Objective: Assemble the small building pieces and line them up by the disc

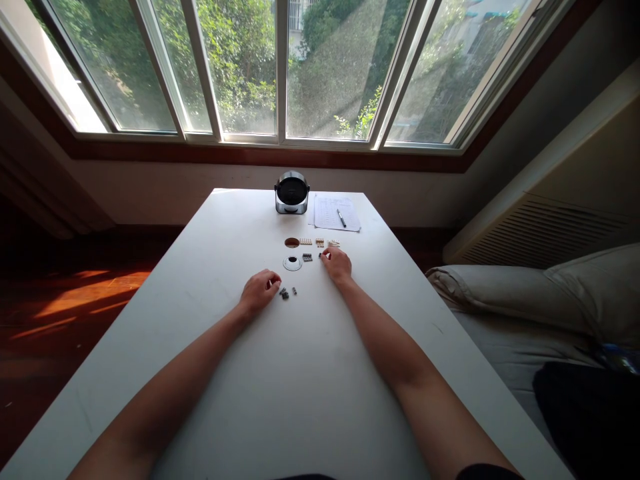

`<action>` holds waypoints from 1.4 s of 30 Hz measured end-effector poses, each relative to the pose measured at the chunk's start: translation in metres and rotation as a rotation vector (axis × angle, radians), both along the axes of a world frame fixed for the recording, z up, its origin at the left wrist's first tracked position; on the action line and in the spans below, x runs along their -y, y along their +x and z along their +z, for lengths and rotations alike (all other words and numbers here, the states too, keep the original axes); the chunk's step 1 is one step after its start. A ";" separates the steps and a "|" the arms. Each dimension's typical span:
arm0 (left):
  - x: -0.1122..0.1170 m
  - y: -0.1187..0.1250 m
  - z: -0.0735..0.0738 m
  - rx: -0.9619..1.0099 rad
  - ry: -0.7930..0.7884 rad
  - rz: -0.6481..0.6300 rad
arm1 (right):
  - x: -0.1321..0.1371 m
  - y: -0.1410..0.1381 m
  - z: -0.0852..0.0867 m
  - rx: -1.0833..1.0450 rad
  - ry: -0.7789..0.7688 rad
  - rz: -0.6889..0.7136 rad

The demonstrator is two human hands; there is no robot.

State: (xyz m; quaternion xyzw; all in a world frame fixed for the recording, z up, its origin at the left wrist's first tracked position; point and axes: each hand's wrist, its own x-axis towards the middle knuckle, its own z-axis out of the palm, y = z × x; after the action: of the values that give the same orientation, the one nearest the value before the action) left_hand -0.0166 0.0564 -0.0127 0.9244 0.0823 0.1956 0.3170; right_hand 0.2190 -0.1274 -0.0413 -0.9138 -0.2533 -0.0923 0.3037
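My right hand is closed in a pinch on a small dark block, just right of a group of dark grey blocks set close together. My left hand rests on the table with its fingers curled together; what they hold, if anything, is hidden. Beside its fingertips lies a loose cluster of dark blocks, with another dark piece slightly apart. Beyond the hands, small pale blocks sit in groups: a left group, a middle group and a right group.
The white table has a round hole, with a ring-shaped cover nearer me. A round black-and-silver device stands at the far edge. Right of it, a pen lies on paper. A cushioned seat flanks the table.
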 end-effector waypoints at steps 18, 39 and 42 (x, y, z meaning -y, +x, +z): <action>-0.002 -0.002 0.005 -0.092 0.120 -0.165 | -0.002 -0.004 0.002 0.022 -0.055 0.124; -0.001 -0.003 0.001 0.022 0.044 -0.067 | -0.024 -0.056 0.014 0.115 0.213 0.430; -0.001 -0.003 0.003 0.059 0.019 -0.024 | -0.031 -0.075 0.017 0.083 0.229 0.589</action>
State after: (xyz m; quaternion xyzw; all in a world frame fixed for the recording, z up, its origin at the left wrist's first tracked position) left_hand -0.0196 0.0577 -0.0101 0.9222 0.0600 0.2196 0.3126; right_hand 0.1438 -0.0960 -0.0241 -0.7566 -0.5070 -0.0656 0.4077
